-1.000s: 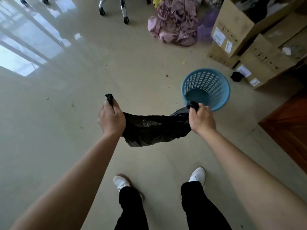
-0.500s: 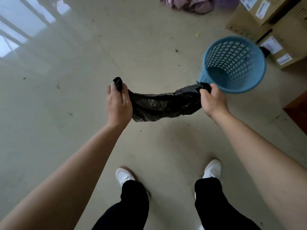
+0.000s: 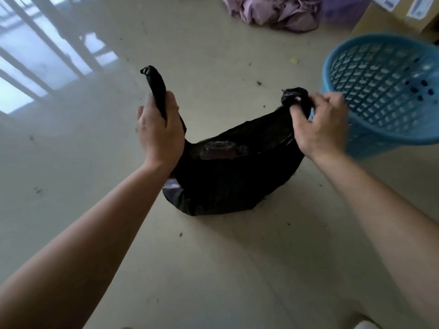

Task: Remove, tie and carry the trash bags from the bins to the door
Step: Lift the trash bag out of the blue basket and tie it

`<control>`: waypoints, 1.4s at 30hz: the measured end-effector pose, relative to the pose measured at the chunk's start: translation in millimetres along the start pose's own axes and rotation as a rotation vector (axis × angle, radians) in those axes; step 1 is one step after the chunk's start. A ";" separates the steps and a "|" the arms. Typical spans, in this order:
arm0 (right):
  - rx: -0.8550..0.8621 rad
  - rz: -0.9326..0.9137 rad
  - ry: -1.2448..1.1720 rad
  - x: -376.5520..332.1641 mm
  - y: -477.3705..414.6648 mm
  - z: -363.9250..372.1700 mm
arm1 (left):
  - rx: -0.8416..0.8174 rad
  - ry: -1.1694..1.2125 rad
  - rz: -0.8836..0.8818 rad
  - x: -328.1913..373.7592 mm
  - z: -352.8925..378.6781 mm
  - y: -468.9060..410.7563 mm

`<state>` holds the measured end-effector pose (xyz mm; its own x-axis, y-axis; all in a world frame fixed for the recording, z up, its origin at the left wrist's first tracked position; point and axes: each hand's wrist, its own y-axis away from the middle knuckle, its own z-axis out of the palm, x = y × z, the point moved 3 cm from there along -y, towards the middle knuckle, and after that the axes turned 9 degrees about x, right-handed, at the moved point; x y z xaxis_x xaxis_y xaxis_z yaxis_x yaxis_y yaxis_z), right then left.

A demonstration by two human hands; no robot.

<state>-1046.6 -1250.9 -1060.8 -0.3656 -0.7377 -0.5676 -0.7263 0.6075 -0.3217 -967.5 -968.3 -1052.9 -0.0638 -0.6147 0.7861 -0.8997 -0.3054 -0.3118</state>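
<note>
Sagging between both hands, belly apparently resting on the floor: black trash bag (image 3: 228, 176), already out of the blue bin (image 3: 384, 91), mouth not yet tied. Held by two twisted corners of the rim, one per hand. Left hand (image 3: 159, 129) wrapped in a fist around the left corner (image 3: 155, 89), rolled into a stiff-looking tail and poking up past the knuckles. Right hand (image 3: 318, 124) pinching the right corner (image 3: 294, 96), bunched into a knob at the fingertips. Long axis running left to right, straight across in front of the body, corners well apart, slack mouth facing up between them with something pale and crinkled just visible inside. Lying below and between the hands, about as near to one as to the other. Likely calls for bringing the two corners together over the middle and crossing them into a knot. Thin glossy film, creased and limp, probably slippery where twisted and liable to slide out of a loose pinch. Just beside the right hand, round plastic bin with lattice walls, blurred, standing straight or tipped, cannot tell which. Underneath, smooth pale floor (image 3: 213, 269) with a sheen, window reflection at the left, dark crumbs scattered about. Farther back, crumpled pink cloth (image 3: 275, 13) and cardboard boxes (image 3: 403, 13) at the top right.
</note>
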 end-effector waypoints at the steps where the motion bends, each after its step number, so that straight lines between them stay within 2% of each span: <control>1: 0.016 -0.043 0.028 3.3 -1.4 9.8 | -0.005 0.024 0.010 -8.7 10.6 0.6; 4: -0.074 0.044 -0.035 10.7 -9.4 37.3 | -0.002 0.189 -0.048 -28.4 37.7 -7.5; 8: -0.292 0.372 -0.458 3.0 -22.0 51.7 | 0.037 0.327 -0.120 -33.9 49.6 -32.6; 10: -0.347 0.405 -0.642 -6.4 -25.8 42.6 | -0.010 0.401 -0.137 -19.2 44.8 -36.6; 13: -0.484 0.495 -1.053 -19.3 -33.5 24.0 | -0.107 0.531 -0.167 2.5 29.7 -34.6; 15: -0.536 0.474 -1.144 -17.4 -36.6 21.6 | -0.142 0.505 -0.098 4.1 21.9 -29.3; 18: -0.501 0.398 -1.114 0.2 -33.4 30.3 | -0.133 0.426 0.003 -15.6 12.6 -8.6; 20: -0.506 0.355 -1.072 11.3 -25.5 34.6 | -0.114 0.404 -0.014 -35.3 10.8 7.1; 24: -0.532 0.275 -1.135 22.3 -12.0 33.8 | -0.169 0.328 -0.066 -60.5 11.3 25.2; 27: -0.553 0.157 -0.851 37.1 -6.7 39.3 | -0.290 0.295 -0.058 -64.0 15.7 27.2; 30: -0.642 0.211 -0.658 59.0 6.7 56.8 | -0.474 0.324 -0.114 -71.1 29.0 24.9; 32: -0.663 0.258 -0.625 67.7 16.5 70.1 | -0.519 0.325 -0.164 -71.3 39.0 20.3; 36: -0.566 0.352 -0.730 56.1 22.5 87.4 | -0.456 0.168 -0.136 -54.2 46.3 14.0; 39: -0.429 0.272 -0.790 35.9 20.1 88.5 | -0.379 0.241 -0.159 -45.3 45.6 15.1; 42: -0.393 0.276 -0.761 25.4 20.0 92.8 | -0.277 0.376 -0.159 -43.6 39.7 15.9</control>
<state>-1016.4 -1230.1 -1151.9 -0.1735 -0.1008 -0.9797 -0.8674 0.4866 0.1036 -961.9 -975.2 -1113.3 -0.0218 -0.2556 0.9665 -0.9886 -0.1385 -0.0590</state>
